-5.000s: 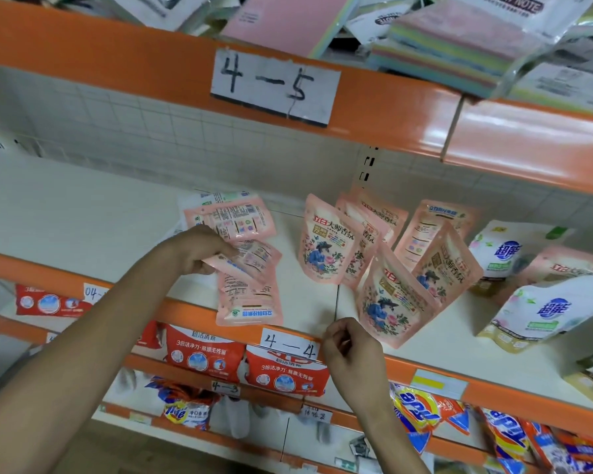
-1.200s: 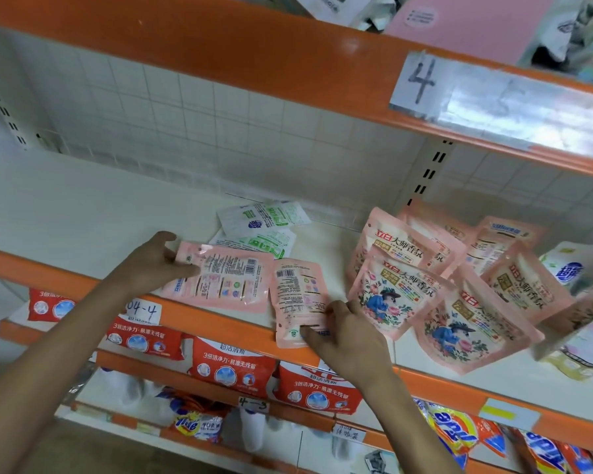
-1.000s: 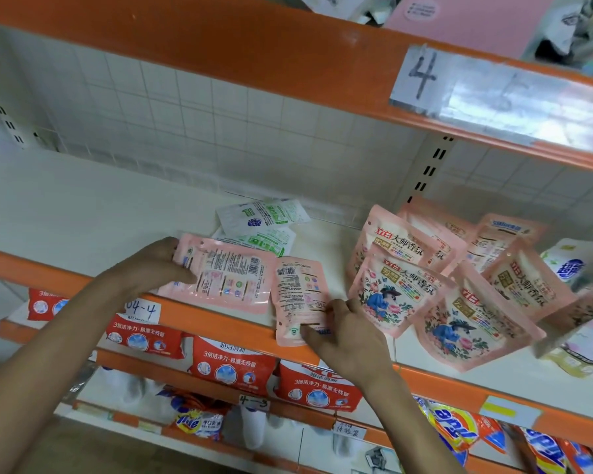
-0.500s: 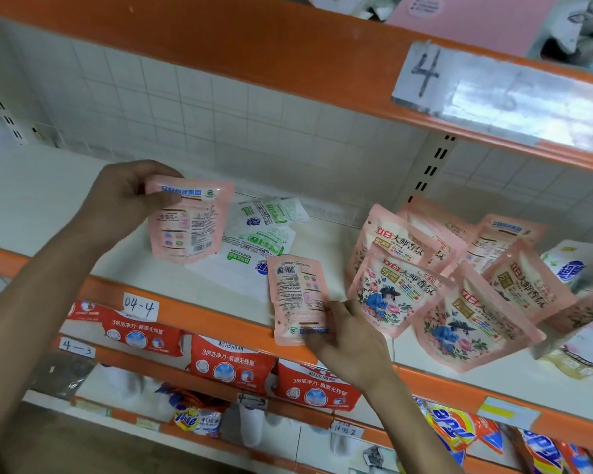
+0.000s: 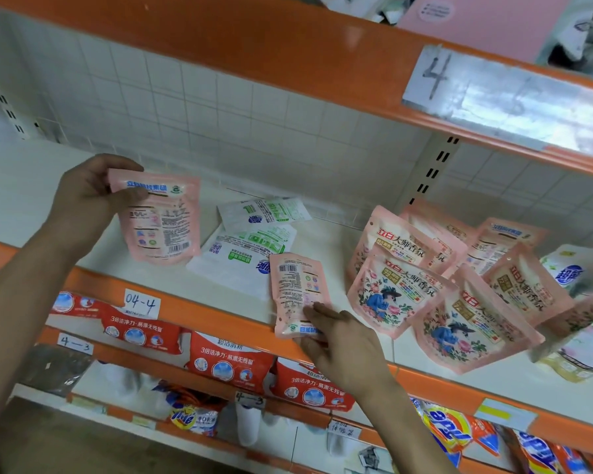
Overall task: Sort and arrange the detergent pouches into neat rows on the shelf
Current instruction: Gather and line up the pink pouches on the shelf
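Note:
My left hand [image 5: 89, 203] holds a pink detergent pouch [image 5: 161, 220] upright by its top corner, back side facing me, above the left part of the white shelf [image 5: 42, 200]. My right hand [image 5: 343, 343] pinches the lower end of a second pink pouch [image 5: 297, 292] that lies flat at the shelf's front edge. Two white-and-green pouches [image 5: 250, 248] lie flat between them. Several pink floral pouches [image 5: 397, 289] lean in a loose cluster to the right.
The orange front rail [image 5: 199, 313] carries a "04-4" label [image 5: 141, 302]. An orange shelf [image 5: 288, 46] hangs close overhead. White-and-blue pouches [image 5: 572, 271] sit at the far right. Red and orange detergent bags [image 5: 226, 360] fill the lower shelves.
My left hand has lifted its pink pouch off the shelf and turned it upright, uncovering the white pouches beneath. My right hand stays on the flat pink pouch.

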A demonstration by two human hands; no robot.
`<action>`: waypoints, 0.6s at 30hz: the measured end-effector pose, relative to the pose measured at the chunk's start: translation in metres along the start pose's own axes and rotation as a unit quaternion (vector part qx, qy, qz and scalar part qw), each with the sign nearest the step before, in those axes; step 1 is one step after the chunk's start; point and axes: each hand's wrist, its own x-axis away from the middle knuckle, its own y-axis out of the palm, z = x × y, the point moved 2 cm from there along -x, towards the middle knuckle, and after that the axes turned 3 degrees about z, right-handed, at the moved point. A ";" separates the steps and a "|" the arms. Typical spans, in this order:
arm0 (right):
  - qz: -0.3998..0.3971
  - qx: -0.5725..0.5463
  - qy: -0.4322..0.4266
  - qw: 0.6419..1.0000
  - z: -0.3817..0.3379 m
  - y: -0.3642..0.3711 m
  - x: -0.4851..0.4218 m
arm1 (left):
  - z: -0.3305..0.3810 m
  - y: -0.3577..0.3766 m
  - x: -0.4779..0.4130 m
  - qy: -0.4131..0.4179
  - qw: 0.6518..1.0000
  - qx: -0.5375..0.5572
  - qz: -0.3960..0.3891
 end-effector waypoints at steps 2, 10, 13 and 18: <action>0.024 -0.003 -0.010 1.000 -0.003 0.001 0.000 | -0.002 0.002 0.003 -0.005 1.000 0.000 -0.002; 0.248 0.003 -0.024 0.969 -0.009 -0.023 0.000 | -0.011 -0.004 0.018 -0.056 0.998 0.001 -0.013; 0.309 0.040 -0.003 0.950 -0.008 -0.043 -0.004 | -0.013 0.001 0.026 -0.070 0.997 -0.004 -0.019; 0.369 0.101 0.005 0.924 -0.013 -0.074 -0.006 | -0.012 0.005 0.026 -0.082 0.996 -0.025 -0.014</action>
